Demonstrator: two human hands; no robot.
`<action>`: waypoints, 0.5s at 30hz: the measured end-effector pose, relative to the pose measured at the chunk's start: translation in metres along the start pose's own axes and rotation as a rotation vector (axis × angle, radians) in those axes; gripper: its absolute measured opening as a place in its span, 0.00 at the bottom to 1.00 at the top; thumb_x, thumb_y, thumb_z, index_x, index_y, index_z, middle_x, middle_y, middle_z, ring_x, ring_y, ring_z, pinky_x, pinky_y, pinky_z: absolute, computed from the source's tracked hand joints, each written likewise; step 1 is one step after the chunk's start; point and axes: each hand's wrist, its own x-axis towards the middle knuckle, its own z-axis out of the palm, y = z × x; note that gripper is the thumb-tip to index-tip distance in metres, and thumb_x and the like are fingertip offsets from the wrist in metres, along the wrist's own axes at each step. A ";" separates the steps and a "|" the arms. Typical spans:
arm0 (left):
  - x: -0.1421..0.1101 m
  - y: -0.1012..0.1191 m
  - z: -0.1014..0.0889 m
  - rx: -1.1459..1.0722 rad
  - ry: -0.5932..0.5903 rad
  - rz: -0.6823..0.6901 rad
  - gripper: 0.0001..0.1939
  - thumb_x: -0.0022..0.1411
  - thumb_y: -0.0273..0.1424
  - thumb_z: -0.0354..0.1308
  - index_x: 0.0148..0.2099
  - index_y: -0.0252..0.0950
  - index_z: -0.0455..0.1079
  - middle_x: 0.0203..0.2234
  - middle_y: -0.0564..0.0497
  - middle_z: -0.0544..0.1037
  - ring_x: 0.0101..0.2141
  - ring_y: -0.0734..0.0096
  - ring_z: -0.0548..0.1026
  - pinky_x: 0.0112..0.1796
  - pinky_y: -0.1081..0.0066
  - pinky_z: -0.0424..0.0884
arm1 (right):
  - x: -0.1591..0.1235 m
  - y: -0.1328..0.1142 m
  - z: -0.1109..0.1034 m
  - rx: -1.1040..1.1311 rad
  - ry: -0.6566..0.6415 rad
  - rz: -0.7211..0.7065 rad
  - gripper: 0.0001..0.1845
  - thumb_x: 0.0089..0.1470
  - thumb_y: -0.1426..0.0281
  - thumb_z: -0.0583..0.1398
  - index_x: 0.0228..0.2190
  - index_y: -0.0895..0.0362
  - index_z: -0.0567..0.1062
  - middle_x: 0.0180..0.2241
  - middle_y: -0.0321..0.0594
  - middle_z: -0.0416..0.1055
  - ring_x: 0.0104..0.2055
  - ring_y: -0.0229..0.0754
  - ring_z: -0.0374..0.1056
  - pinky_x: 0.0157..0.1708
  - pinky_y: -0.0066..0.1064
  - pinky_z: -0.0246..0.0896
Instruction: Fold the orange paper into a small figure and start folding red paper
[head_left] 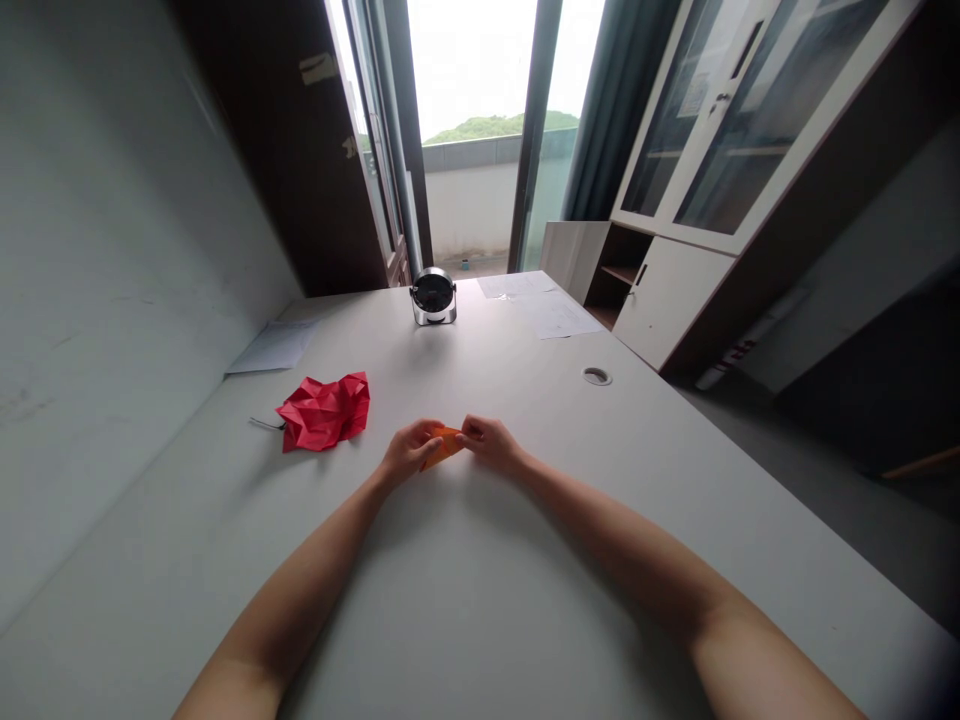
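Two hands (448,446) hold one orange piece (442,448) (one red sheet (324,411) nearby)

This is looking like an office room. A big white desk (480,560) is sitting under the hands, with a cable hole (597,376) showing to the right of the grip. Papers (566,317) are lying beyond the grip. Farther right, a tall white cupboard (679,290) with glass doors is standing near a big window (472,80).
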 end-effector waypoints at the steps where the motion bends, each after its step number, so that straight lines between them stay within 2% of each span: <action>1: 0.000 0.000 0.000 0.000 0.004 0.010 0.27 0.59 0.45 0.64 0.54 0.34 0.71 0.37 0.44 0.81 0.34 0.65 0.78 0.35 0.70 0.72 | 0.000 -0.001 0.000 -0.005 -0.003 -0.007 0.13 0.53 0.62 0.60 0.25 0.56 0.66 0.22 0.29 0.58 0.25 0.33 0.51 0.26 0.26 0.47; 5: 0.001 0.002 0.000 -0.002 -0.018 0.015 0.30 0.60 0.44 0.64 0.59 0.35 0.68 0.34 0.46 0.81 0.32 0.67 0.78 0.33 0.71 0.72 | -0.001 -0.003 0.001 -0.024 -0.016 -0.021 0.11 0.52 0.63 0.60 0.25 0.56 0.65 0.22 0.29 0.58 0.25 0.33 0.51 0.27 0.26 0.47; 10: -0.001 0.009 0.001 0.009 -0.037 0.030 0.24 0.60 0.45 0.64 0.50 0.32 0.74 0.37 0.44 0.81 0.36 0.65 0.77 0.37 0.70 0.71 | -0.002 -0.004 0.000 -0.045 -0.006 -0.003 0.12 0.52 0.62 0.60 0.25 0.56 0.66 0.22 0.29 0.60 0.25 0.33 0.52 0.26 0.26 0.46; 15: -0.002 0.006 0.003 0.090 0.010 0.027 0.20 0.60 0.46 0.63 0.43 0.32 0.78 0.31 0.47 0.80 0.32 0.69 0.75 0.32 0.72 0.68 | -0.003 -0.007 0.000 -0.062 -0.018 -0.012 0.12 0.52 0.62 0.61 0.25 0.56 0.66 0.22 0.29 0.59 0.25 0.33 0.51 0.26 0.26 0.46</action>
